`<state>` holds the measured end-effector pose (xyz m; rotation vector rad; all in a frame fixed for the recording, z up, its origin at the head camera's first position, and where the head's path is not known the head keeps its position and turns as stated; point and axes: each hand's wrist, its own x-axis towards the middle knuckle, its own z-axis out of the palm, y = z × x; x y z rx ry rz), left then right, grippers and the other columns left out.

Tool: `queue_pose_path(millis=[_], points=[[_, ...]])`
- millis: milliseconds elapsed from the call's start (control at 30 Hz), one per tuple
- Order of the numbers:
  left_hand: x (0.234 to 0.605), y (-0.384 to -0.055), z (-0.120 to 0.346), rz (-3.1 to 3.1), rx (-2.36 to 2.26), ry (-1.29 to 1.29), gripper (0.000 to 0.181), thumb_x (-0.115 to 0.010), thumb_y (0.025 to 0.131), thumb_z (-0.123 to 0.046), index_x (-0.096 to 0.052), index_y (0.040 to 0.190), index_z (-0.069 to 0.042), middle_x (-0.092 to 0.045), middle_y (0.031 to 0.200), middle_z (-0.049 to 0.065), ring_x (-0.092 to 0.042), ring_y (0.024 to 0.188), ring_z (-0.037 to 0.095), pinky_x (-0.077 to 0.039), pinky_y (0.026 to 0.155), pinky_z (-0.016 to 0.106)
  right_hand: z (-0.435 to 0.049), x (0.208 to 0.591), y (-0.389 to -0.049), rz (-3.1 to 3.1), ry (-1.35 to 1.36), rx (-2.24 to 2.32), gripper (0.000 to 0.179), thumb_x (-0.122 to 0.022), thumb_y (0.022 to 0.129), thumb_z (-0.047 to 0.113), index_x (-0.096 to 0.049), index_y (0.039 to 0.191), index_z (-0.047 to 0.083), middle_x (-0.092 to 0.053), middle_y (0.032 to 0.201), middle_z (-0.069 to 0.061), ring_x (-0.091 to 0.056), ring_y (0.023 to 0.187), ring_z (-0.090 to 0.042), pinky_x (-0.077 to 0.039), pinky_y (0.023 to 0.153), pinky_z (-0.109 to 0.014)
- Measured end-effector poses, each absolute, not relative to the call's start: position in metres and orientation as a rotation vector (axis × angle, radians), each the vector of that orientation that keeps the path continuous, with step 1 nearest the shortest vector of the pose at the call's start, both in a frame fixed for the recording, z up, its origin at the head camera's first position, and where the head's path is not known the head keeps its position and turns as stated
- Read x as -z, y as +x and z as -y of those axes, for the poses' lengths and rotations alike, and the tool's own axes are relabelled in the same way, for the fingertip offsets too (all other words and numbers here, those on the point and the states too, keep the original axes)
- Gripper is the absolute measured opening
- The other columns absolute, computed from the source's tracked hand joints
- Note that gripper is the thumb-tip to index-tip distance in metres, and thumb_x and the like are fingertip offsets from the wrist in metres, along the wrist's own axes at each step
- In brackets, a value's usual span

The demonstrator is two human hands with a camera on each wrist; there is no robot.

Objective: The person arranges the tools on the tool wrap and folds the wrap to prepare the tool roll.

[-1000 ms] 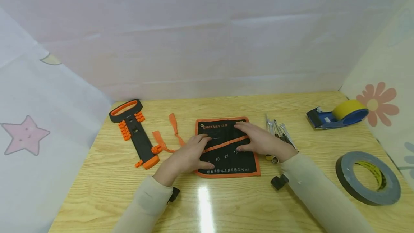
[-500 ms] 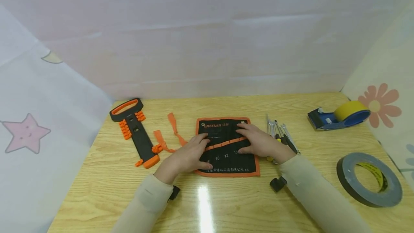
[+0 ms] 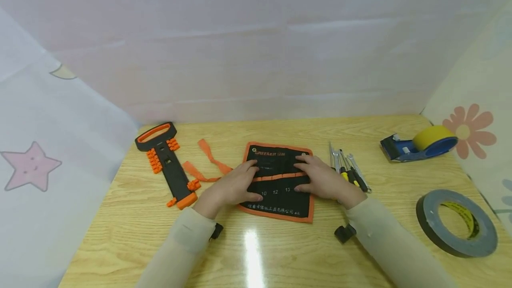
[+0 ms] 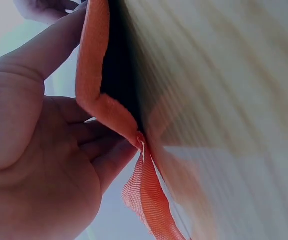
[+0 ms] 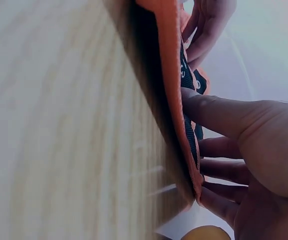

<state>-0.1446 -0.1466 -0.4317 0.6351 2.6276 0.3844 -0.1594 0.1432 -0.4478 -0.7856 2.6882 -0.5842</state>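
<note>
A black cloth tool pouch (image 3: 276,201) with orange trim and printed pocket numbers lies flat on the wooden table, slightly turned. My left hand (image 3: 234,186) rests on its left side, fingers spread and thumb low. Across from it, my right hand (image 3: 326,181) touches the right side with spread fingers. In the left wrist view, the pouch's orange edge (image 4: 91,60) passes under the thumb and fingers, and an orange tie strap (image 4: 151,200) hangs off it. From the right wrist, the right thumb and fingers touch the pouch's trim (image 5: 173,75).
Wrenches and screwdrivers (image 3: 350,174) lie just right of the pouch, partly behind the right hand. A black-and-orange handled rack (image 3: 174,177) is at left. A blue tape dispenser (image 3: 408,148) and a grey tape roll (image 3: 428,219) are at right.
The pouch has turned a little clockwise under both hands: its bottom edge has swung left, its top slightly right. The orange straps have shifted left. Both hands stay on it.
</note>
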Motion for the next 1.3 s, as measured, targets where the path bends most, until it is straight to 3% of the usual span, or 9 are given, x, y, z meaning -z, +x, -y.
queue_pose_path(millis=[733,933,1167,1300], points=[[0.427,-0.164,0.151,-2.578,-0.357,0.661,0.090,-0.080,0.100,-0.042,-0.036,0.167,0.000,-0.016,0.182,0.016,-0.024,0.167,0.038,-0.031,0.133,0.054,-0.136,0.445,-0.144,-2.760,-0.759,0.599,0.067,-0.082,0.098,0.035,-0.061,0.149,-0.004,-0.044,0.166,-0.025,-0.042,0.153,-0.049,-0.042,0.122,-0.063],[0.428,-0.153,0.153,-2.662,-0.330,0.717,0.085,-0.078,0.100,-0.044,-0.043,0.164,-0.001,-0.024,0.179,0.018,-0.026,0.166,0.038,-0.029,0.133,0.053,-0.136,0.439,-0.149,-2.784,-0.685,0.718,0.059,-0.077,0.102,0.034,-0.063,0.148,0.000,-0.049,0.163,-0.023,-0.044,0.151,-0.046,-0.043,0.121,-0.063],[0.422,-0.126,0.151,-2.743,-0.461,0.633,0.079,-0.082,0.098,-0.039,-0.050,0.158,0.002,-0.042,0.170,0.021,-0.044,0.156,0.042,-0.039,0.127,0.057,-0.139,0.437,-0.162,-2.799,-0.754,0.754,0.058,-0.078,0.102,0.029,-0.062,0.149,0.000,-0.052,0.162,-0.022,-0.046,0.151,-0.046,-0.040,0.123,-0.065],[0.424,-0.117,0.150,-2.740,-0.461,0.614,0.080,-0.083,0.097,-0.038,-0.051,0.156,0.004,-0.045,0.168,0.023,-0.047,0.153,0.042,-0.040,0.126,0.055,-0.137,0.441,-0.170,-2.720,-0.763,0.752,0.058,-0.076,0.103,0.029,-0.060,0.151,0.000,-0.048,0.166,-0.021,-0.045,0.154,-0.046,-0.038,0.125,-0.064]])
